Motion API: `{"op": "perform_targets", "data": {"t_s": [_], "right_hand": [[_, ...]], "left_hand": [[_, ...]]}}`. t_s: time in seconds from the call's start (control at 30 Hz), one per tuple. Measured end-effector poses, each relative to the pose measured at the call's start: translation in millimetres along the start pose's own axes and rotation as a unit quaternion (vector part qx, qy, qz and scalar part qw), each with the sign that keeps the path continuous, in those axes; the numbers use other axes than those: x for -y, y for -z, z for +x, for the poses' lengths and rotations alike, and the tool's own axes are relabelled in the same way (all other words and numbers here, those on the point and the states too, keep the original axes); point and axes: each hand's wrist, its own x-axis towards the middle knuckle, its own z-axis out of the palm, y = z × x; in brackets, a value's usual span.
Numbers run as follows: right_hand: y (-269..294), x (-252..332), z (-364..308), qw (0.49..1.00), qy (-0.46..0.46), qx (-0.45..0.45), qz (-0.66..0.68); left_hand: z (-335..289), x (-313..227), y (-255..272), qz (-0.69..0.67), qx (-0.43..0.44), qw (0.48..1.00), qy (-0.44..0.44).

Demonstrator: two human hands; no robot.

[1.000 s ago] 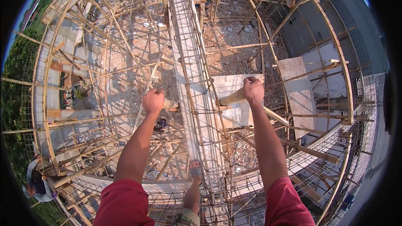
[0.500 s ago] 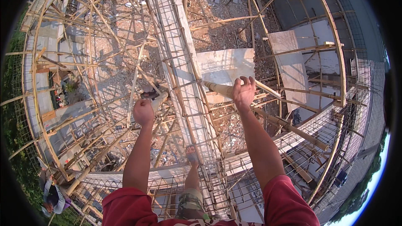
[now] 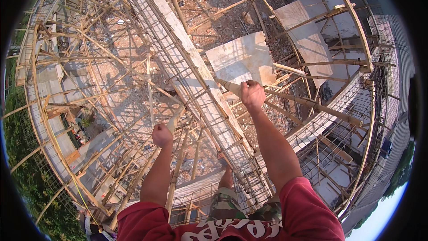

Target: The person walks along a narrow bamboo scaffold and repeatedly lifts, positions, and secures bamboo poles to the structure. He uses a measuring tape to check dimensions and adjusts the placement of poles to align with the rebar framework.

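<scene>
My left hand [image 3: 162,135] is closed at the near end of a thick bamboo pole [image 3: 175,119], which slopes away toward the left side of the beam. My right hand [image 3: 253,94], higher and farther right, is closed around a second bamboo pole [image 3: 228,85], which reaches away to the beam's right edge. Between the hands runs a long beam form [image 3: 196,56] with a pale board side and a cage of steel rebar [image 3: 180,64] in it. My foot [image 3: 223,157] is beside the rebar, partly hidden by bars.
Rubble ground [image 3: 125,49] lies far below, crossed by many bamboo props. A cross beam with rebar [image 3: 312,127] curves along the near right. Pale sheets [image 3: 243,58] lie beyond my right hand. At the lower left edge a person [image 3: 94,230] is partly visible.
The view has turned, so the beam now slants more toward the upper left. My right hand's fingers have curled tighter around the pole. My left hand remains closed.
</scene>
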Motion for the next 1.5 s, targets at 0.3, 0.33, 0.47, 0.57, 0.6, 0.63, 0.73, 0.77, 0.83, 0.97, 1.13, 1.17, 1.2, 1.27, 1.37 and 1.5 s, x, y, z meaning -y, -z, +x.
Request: {"op": "perform_targets", "data": {"t_s": [0.3,0.33,0.47,0.57,0.6,0.63,0.73,0.77,0.83,0.97,1.13,1.17,1.2,1.27,1.37,1.5], "right_hand": [[3.3,7.6,2.3,0.999,-0.028,0.025,-0.013],[1.8,5.7,3.7,0.999,-0.032,0.029,-0.021],[0.4,10.7,4.4,0.997,-0.052,0.040,-0.030],[3.6,8.4,7.8,0.998,-0.035,0.038,-0.034],[4.8,7.5,6.4,0.998,-0.030,0.036,-0.039],[4.4,7.5,7.1,0.998,-0.023,0.035,-0.042],[-0.2,-2.6,9.2,0.997,-0.018,0.044,-0.065],[-0.7,-6.8,11.2,0.996,-0.015,0.048,-0.076],[-3.7,-3.3,8.7,0.997,0.004,0.040,-0.069],[-3.4,4.3,4.2,0.995,0.007,0.068,-0.078],[0.2,5.3,5.2,0.994,-0.005,0.071,-0.080],[3.0,4.8,4.1,0.993,-0.033,0.081,-0.083],[5.2,-2.4,4.9,0.993,-0.023,0.081,-0.081],[4.2,-19.7,1.9,0.995,0.011,0.050,-0.084],[5.5,3.4,4.0,0.995,0.029,0.067,-0.069],[15.4,15.4,-2.0,0.995,-0.005,0.082,-0.063]], "left_hand": [[1.6,3.8,-2.1,-0.010,0.036,0.999,0.003],[1.6,3.6,-1.7,-0.008,0.042,0.999,-0.007],[-0.6,6.6,-2.0,-0.030,0.026,0.999,-0.016],[-3.1,3.9,-5.9,-0.012,0.015,1.000,-0.020],[-5.4,5.3,-5.9,-0.018,0.022,0.999,-0.019],[-6.2,4.9,-5.0,-0.026,0.025,0.999,-0.017],[-11.5,-4.3,3.7,-0.038,0.042,0.998,-0.018],[-13.5,-8.6,6.5,-0.041,0.048,0.998,-0.019],[-11.5,-4.9,6.8,-0.048,0.029,0.998,-0.021],[-8.0,0.6,6.2,-0.020,0.026,0.999,0.000],[-3.7,10.9,-8.6,0.004,-0.024,0.998,-0.057],[-2.7,13.0,-12.2,0.025,-0.038,0.996,-0.083],[-6.2,6.5,-15.2,0.011,-0.021,0.998,-0.056],[-15.8,1.4,-12.7,-0.026,0.027,0.999,-0.030],[-9.8,25.1,-21.5,-0.017,0.024,0.998,-0.051],[5.3,49.8,-38.2,-0.034,0.032,0.997,-0.055]]}}
